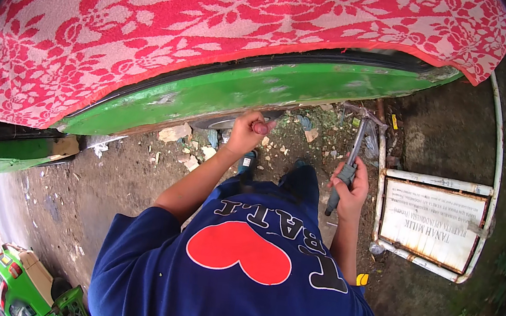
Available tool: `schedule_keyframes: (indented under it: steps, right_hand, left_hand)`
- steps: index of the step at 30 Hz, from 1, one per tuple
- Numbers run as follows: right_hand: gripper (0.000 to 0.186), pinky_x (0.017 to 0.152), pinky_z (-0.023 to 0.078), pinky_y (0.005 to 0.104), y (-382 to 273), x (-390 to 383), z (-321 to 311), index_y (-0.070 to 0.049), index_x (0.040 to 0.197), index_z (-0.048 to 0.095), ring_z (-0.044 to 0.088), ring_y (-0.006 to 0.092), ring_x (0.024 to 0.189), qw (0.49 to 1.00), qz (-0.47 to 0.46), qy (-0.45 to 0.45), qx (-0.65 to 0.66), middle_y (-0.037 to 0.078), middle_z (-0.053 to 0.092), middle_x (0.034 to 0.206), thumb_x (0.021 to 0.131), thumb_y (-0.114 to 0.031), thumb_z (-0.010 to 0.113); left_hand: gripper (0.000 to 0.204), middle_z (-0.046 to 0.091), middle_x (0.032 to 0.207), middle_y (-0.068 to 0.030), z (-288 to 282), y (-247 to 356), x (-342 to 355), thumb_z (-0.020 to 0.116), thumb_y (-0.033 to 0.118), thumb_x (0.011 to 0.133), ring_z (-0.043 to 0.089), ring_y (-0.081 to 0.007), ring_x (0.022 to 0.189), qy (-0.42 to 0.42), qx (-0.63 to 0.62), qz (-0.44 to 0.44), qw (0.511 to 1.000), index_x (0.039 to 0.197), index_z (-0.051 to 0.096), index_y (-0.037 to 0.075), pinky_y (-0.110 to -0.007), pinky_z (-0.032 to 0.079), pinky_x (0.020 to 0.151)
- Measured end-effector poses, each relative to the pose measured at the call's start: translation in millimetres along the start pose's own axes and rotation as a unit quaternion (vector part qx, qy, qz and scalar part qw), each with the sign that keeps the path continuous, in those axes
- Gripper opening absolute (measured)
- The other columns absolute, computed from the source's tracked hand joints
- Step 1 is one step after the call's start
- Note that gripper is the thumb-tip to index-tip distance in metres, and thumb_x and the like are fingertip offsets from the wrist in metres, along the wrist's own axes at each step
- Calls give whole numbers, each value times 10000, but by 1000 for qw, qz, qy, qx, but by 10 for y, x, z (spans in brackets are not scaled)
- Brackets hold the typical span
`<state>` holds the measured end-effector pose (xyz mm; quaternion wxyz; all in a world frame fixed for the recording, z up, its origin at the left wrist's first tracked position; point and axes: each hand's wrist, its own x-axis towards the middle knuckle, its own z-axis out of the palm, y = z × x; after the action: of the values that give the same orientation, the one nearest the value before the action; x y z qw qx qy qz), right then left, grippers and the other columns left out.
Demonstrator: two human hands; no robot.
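**Navy T-shirt nearest, hammer beyond**

My right fingers clamp the hammer's grey grip, its head pointing away, left of the framed sign. My left fingers curl near the green car panel; whether around anything, I cannot tell.

The camera sits on the person's head and looks down, with the blue shirt very near and the ground farther off

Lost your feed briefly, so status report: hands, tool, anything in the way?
Right hand gripping hammer by its grey handle. Left hand curled; contents unclear. Patterned cloth overhanging green panel; rubble beneath.
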<state>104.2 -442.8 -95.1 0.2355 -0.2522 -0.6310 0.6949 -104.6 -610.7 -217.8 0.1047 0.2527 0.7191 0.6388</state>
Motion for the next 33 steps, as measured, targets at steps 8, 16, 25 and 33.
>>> schedule_keyframes:
  steps: [8, 16, 25, 33]
  right_hand:
    - [608, 437, 451, 237, 25, -14, -207, 14, 1397, 377, 575, 117, 590, 996, 86, -15, 8, 62, 586, 934, 835, 40, 606]
    - [247, 435, 430, 231, 141, -140, -462, 15, 1118, 536, 545, 92, 527, 989, 104, -82, -59, 45, 587, 774, 881, -6, 603]
    - [179, 583, 478, 298, 627, -543, -602, -42, 1008, 453, 544, 153, 626, 989, 35, -98, 109, 100, 554, 774, 860, 52, 490]
    - [169, 495, 459, 298, 701, -825, -448, -27, 994, 466, 475, 129, 571, 988, 95, -82, 92, 53, 474, 677, 848, 56, 454]
  left_hand:
    - [255, 487, 721, -22, -95, 72, -175, 736, 24, 806, 428, -121, 684, 12, 18, 21, 1000, 730, 493, 49, -280, 398, 652]
    - [150, 560, 831, -26, -115, 213, -485, 696, 33, 842, 500, -128, 790, 4, 21, -28, 999, 861, 548, 32, -268, 429, 767]
    - [336, 659, 1048, -93, -216, 751, -1002, 733, 160, 816, 547, -273, 1064, 15, 284, -55, 957, 1138, 650, 113, -399, 409, 962]
    - [273, 654, 993, -77, -672, 499, -1654, 719, 98, 846, 618, -169, 891, 84, 136, -118, 980, 1103, 639, 49, -310, 492, 814]
